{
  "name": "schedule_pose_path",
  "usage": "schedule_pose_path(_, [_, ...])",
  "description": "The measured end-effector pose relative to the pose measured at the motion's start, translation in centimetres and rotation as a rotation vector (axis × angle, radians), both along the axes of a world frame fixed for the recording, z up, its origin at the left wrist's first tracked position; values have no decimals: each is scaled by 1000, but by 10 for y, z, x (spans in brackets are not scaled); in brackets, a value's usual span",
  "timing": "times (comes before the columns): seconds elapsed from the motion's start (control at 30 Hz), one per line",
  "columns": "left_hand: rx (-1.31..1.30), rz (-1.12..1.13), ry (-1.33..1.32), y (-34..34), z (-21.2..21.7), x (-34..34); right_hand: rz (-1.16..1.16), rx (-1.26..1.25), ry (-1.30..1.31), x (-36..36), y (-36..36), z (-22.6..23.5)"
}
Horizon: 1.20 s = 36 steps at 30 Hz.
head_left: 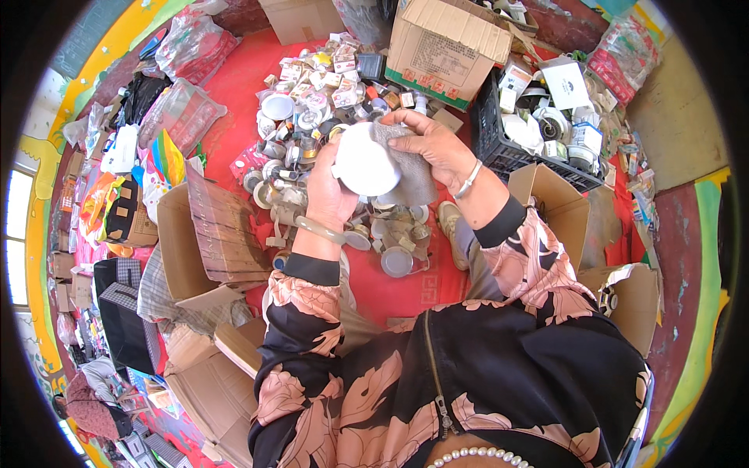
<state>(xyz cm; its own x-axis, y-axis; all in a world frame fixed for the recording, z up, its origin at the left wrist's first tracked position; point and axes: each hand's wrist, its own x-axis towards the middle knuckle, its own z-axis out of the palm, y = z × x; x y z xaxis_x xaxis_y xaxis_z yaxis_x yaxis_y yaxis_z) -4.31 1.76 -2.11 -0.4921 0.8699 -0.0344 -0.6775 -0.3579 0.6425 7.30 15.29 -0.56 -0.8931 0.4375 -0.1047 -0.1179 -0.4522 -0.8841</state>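
Observation:
In my left hand is a round white light fitting, its smooth domed face turned up toward me. My left fingers wrap around its left edge. My right hand pinches a grey cloth between thumb and fingers. The cloth lies against the right edge of the white fitting. Below and beyond both hands spreads a heap of small lamps and light fittings, with some small boxes among them. A round fitting lies at the heap's near edge.
A black plastic crate full of fittings stands at the right. A cardboard box sits behind the heap. Open cartons flank me on the left and right. Plastic bags lie at the far left on the red floor covering.

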Motion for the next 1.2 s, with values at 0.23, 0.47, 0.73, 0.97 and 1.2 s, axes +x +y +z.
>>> schedule_pose_path(0.23, [-330, 126, 338, 5, -14, 3, -476, 282, 15, -2, 19, -12])
schedule_pose_path(0.47, [-245, 179, 185, 16, -22, 21, -582, 847, -102, -15, -1, -31])
schedule_pose_path(0.73, [-185, 120, 85, -4, -15, -1, -748, 482, -7, 3, 59, -4])
schedule_pose_path(0.97, [-217, -51, 310, 2, -22, 15, -432, 1637, -125, -17, -12, -22])
schedule_pose_path(1.2, [-153, -174, 408, -8, -14, 16, -505, 1502, -188, -10, -7, -2])
